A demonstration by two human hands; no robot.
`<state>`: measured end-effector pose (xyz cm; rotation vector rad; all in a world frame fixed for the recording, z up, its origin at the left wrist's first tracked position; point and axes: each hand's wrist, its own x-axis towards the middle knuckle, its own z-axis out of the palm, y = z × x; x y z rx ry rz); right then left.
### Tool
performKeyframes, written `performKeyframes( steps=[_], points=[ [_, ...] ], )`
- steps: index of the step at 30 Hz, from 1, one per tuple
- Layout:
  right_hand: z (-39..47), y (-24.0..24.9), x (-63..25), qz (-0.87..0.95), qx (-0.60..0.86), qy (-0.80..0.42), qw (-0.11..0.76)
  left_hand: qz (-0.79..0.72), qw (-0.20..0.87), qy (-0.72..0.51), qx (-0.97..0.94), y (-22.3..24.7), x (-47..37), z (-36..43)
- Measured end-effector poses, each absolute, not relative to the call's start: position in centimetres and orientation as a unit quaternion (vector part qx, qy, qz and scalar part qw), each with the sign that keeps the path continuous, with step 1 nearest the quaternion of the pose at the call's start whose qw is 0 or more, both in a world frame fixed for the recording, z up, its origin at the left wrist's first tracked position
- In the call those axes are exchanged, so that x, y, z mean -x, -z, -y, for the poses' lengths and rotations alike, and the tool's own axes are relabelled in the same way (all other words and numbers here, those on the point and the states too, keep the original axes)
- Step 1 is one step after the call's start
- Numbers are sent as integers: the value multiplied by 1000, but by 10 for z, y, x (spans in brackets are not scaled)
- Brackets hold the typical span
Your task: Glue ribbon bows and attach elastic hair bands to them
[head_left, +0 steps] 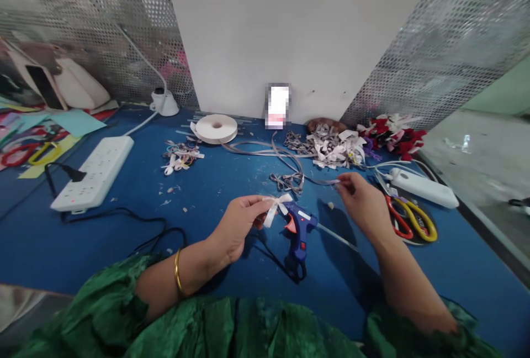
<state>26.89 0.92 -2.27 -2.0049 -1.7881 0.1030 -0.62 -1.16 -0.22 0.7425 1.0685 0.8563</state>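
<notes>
My left hand pinches a small white ribbon bow between thumb and fingers, its loops and tails sticking out to the right. Just right of that bow a blue glue gun lies on the table, a clear glue stick jutting from its back. My right hand is closed on the end of a thin grey ribbon, which trails left over the table toward a white ribbon roll. Between the hands and the back panel sits a little heap of grey ribbon knots.
Scissors with red and yellow handles lie at the right beside a white power strip. Piles of pale bows and red bows sit at the back right. Another power strip with a black cord occupies the left.
</notes>
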Motion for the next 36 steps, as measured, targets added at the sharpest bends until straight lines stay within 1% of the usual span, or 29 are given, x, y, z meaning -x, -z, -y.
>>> performKeyframes(
  steps=[4, 5, 6, 8, 12, 15, 21, 25, 31, 33, 36],
  points=[
    [13, -4, -235, 655, 680, -71, 321, -479, 718, -376, -338, 3, 5, 14],
    [20, -11, -225, 646, 653, -97, 383, -476, 719, -374, -341, 3, 5, 14],
    [27, -16, -216, 640, 628, -123, 424, -472, 720, -374, -343, 2, 5, 15],
    [38, -24, -199, 635, 598, -170, 458, -465, 721, -378, -348, 1, 5, 16],
    [51, -24, -176, 605, 568, -326, 453, -458, 719, -383, -356, 0, 5, 18],
    [51, -18, -165, 567, 564, -381, 463, -451, 721, -384, -359, 0, 5, 20],
    [50, -6, -157, 569, 576, -345, 475, -450, 714, -400, -358, -2, 5, 20],
    [51, -2, -160, 625, 573, -289, 445, -445, 717, -399, -358, -6, 5, 20],
    [50, -2, -165, 722, 549, -155, 392, -455, 710, -402, -357, -5, 5, 20],
    [51, -4, -165, 715, 550, -163, 400, -452, 706, -402, -368, -4, 5, 20],
    [52, -7, -163, 664, 546, -256, 441, -456, 694, -402, -386, -5, 4, 21]
  ],
)
